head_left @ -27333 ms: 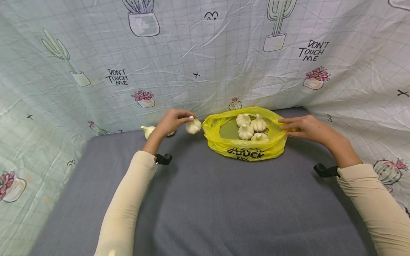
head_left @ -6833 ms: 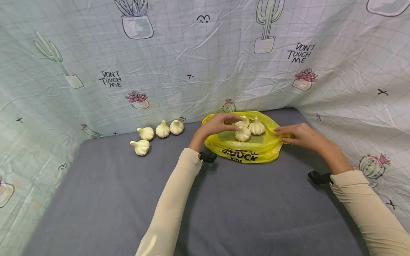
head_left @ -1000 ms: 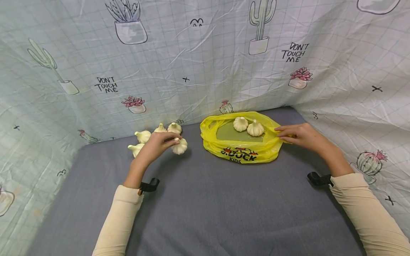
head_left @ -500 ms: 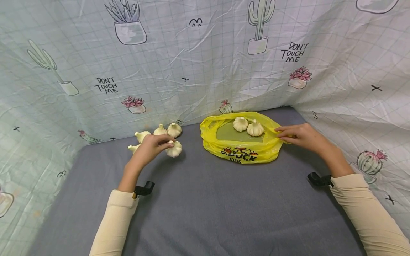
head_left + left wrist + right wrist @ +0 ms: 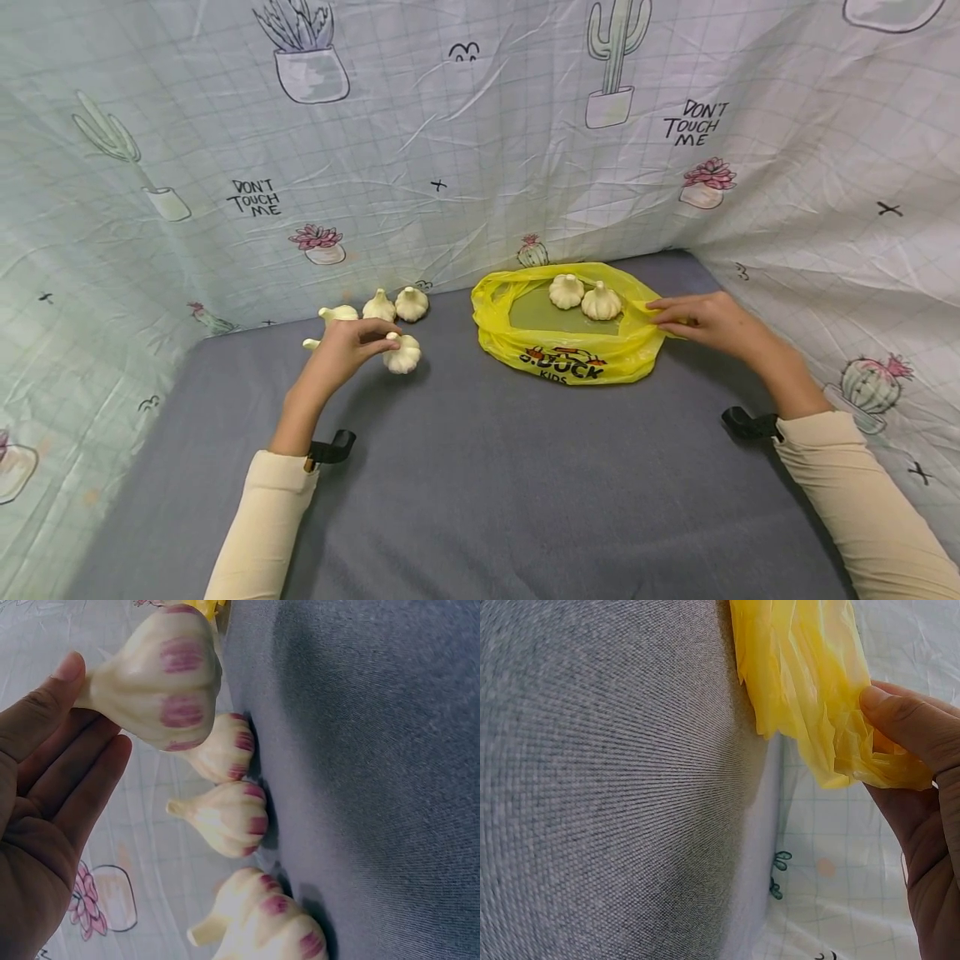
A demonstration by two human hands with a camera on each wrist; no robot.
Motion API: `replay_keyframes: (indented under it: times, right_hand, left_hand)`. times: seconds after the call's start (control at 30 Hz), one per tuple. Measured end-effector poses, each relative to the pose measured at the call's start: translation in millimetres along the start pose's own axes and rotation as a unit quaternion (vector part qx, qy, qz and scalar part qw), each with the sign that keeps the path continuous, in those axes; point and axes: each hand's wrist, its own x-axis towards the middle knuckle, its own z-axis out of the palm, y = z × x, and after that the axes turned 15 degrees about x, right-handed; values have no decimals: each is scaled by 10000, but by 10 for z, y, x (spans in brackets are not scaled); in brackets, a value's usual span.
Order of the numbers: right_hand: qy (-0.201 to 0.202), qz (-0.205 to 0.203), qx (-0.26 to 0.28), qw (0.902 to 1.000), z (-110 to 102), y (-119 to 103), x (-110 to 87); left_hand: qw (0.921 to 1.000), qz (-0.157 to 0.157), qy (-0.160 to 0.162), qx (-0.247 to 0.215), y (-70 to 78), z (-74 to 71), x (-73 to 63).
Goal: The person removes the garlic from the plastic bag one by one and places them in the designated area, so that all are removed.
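Observation:
My left hand [image 5: 341,354] pinches a garlic bulb [image 5: 402,355] by its stem, thumb against fingers. In the left wrist view the held bulb [image 5: 161,682] has pink patches round its base and hangs over the grey cloth. Several other garlic bulbs [image 5: 379,306] lie just behind and left of that hand, one mostly hidden by it. My right hand [image 5: 708,321] grips the right edge of a yellow plastic bag [image 5: 570,354], whose mouth stands wide. Two garlic bulbs [image 5: 601,302] sit inside the bag. The right wrist view shows thumb and fingers pinching the yellow plastic [image 5: 810,690].
Grey cloth [image 5: 510,483] covers the table. A white curtain [image 5: 405,125] printed with cactus drawings hangs along the back and sides, close behind the bulbs and the bag.
Over the longer span, bulbs in the bag have dropped to two while those at left have increased. In the last second my left hand moved slightly left and nearer me with its garlic bulb.

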Motion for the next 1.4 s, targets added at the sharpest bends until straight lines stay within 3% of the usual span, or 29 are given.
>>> replay_keyframes:
  times: [0.3, 0.5, 0.7, 1.07, 1.23, 1.4]
  right_hand:
    - [5, 54, 2, 10000, -12, -42, -3]
    - [21, -33, 68, 10000, -5, -40, 10]
    - [40, -79, 20, 10000, -2, -39, 8]
    - [55, -71, 52, 9999, -4, -39, 1]
    - [101, -86, 94, 9999, 6, -27, -3]
    - [139, -93, 139, 9998, 17, -9, -12]
  left_hand:
    - [9985, -214, 497, -16, -51, -5, -39]
    - [9956, -350, 845, 220, -74, -26, -52]
    - [9939, -201, 1019, 369, -107, -41, -58]
    - [9946, -138, 977, 309, -255, -82, -40]
    - [9971, -146, 692, 287, -342, -116, -11]
    - [9981, -348, 414, 309, -414, -153, 9]
